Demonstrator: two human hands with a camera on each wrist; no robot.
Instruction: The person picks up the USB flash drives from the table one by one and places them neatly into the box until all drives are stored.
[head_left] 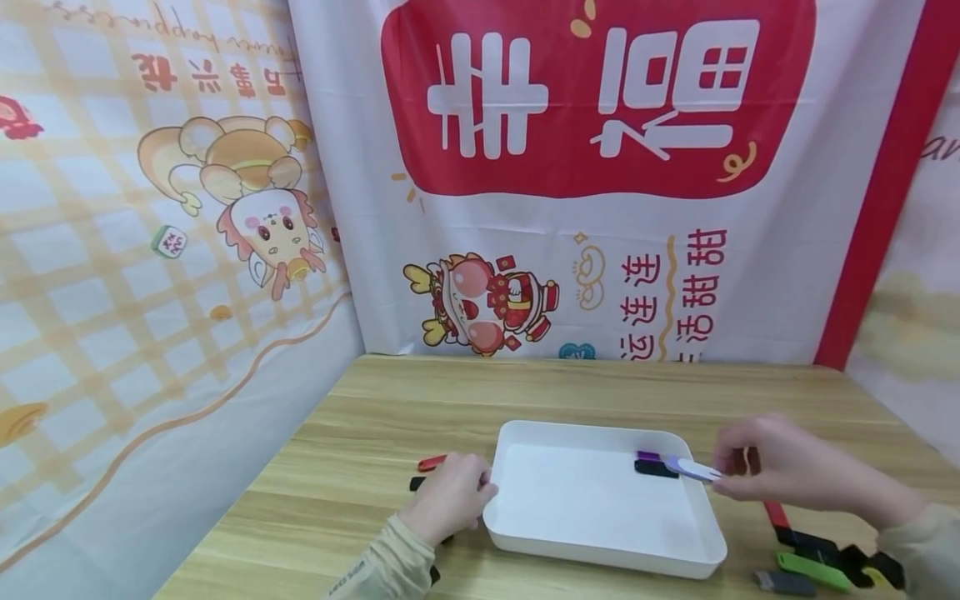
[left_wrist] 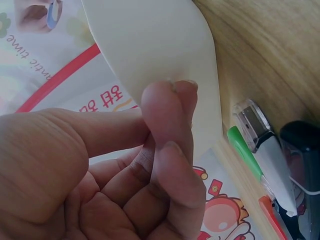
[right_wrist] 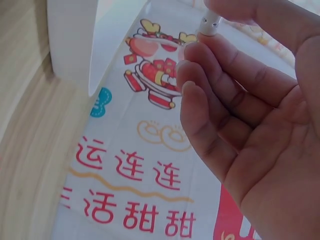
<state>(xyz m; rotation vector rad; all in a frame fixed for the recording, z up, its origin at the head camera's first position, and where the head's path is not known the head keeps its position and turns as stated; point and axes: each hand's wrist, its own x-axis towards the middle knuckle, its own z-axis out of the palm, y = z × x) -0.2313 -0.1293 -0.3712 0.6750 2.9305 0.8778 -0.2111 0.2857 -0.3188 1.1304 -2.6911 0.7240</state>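
A shallow white tray (head_left: 592, 500) lies on the wooden table. At its left wall, my left hand (head_left: 450, 496) pinches the rim between thumb and curled fingers; the left wrist view shows the hand (left_wrist: 150, 165) against the tray wall (left_wrist: 155, 45). Over the tray's right wall, my right hand (head_left: 780, 462) pinches one end of a slim white-and-lavender stick-shaped item (head_left: 697, 471). In the right wrist view only its white end (right_wrist: 209, 24) shows. Inside the tray, near the right wall, a purple item (head_left: 648, 457) and a black item (head_left: 656, 469) lie side by side.
Right of the tray lie a lime-green item (head_left: 813, 570), a grey one (head_left: 783, 582) and a red-and-black one (head_left: 780, 521). Beyond the left hand are a red item (head_left: 431, 462), a green one (left_wrist: 244, 150) and a clear-capped white one (left_wrist: 255, 125). Printed cloths hang behind the table (head_left: 360, 417).
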